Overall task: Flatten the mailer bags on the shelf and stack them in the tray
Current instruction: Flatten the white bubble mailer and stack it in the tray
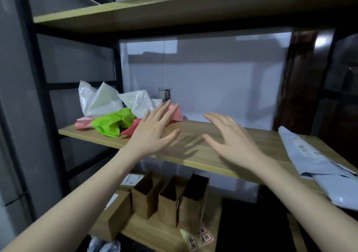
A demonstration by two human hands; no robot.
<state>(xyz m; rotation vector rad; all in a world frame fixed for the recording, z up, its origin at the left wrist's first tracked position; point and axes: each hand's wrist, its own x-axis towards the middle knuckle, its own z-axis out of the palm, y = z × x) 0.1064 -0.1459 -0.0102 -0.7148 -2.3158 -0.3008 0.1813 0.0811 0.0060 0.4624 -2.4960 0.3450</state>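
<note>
- The wooden shelf (193, 155) runs across the middle of the view, and both bare forearms reach up over its front edge from below.
- Flattened grey mailers (317, 166) lie stacked at the shelf's right end, well apart from either hand; whether a tray sits under them cannot be told.
- The crumpled pile sits at the shelf's left end: white mailer bags (108, 100) at the back, a green bag (112, 123) in front, pink bags (131, 127) beneath and beside.
- Left hand (153, 131) is spread flat, palm down, fingers straight, holding nothing; its fingertips (168, 106) overlap the pile's right edge at the pink bag.
- Right hand (232, 141) hovers over bare wood, fingers splayed and relaxed, empty, near the pile but clear of it.
</note>
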